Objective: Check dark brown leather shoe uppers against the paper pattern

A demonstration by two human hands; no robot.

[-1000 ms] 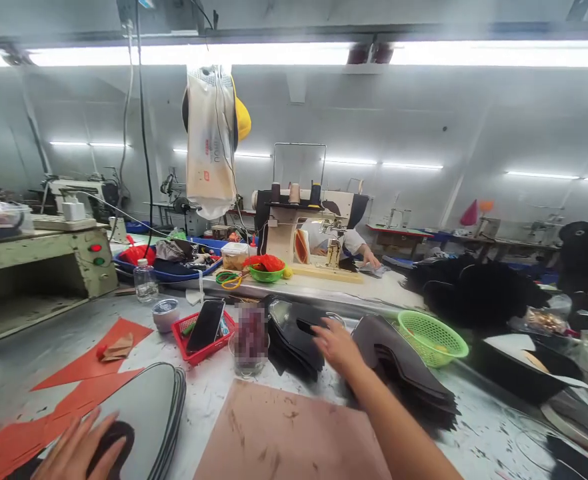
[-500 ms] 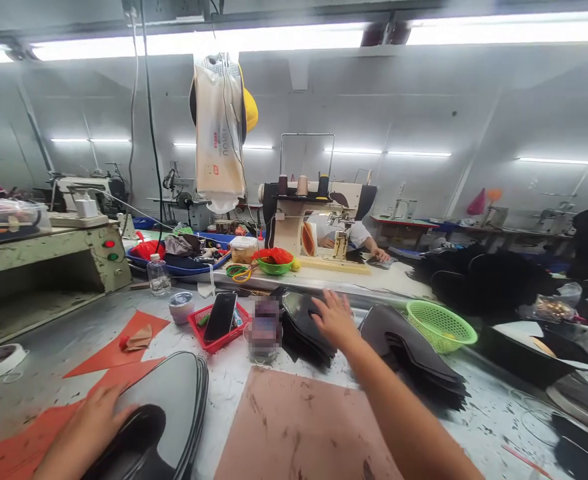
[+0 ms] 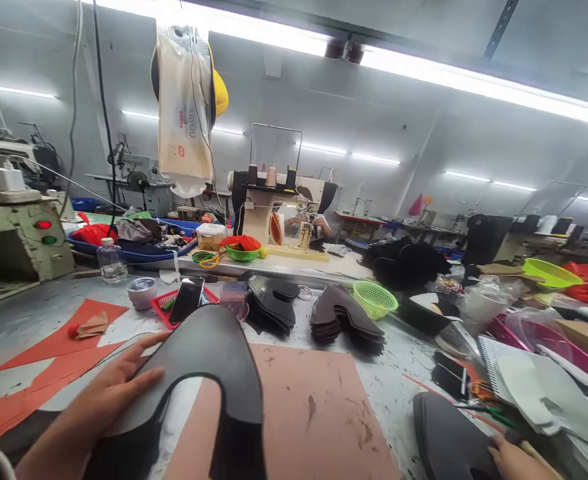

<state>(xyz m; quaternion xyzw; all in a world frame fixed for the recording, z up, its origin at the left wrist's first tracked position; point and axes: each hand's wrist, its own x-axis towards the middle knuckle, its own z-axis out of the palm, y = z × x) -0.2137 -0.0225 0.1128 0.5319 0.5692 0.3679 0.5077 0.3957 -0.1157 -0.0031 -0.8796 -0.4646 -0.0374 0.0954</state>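
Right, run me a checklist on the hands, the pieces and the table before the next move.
1. Left hand on the curved grey-and-black piece: ok, thumb on its upper face.
2. Right hand gripping the dark piece at lower right: cannot tell, the frame edge cuts the hand off.
3. Pink sheet fully in view: not ok, the curved piece hides part of its left side.
4. Left dark stack and right dark stack apart: ok, table shows between them.
5. Phone in the red basket: ok.
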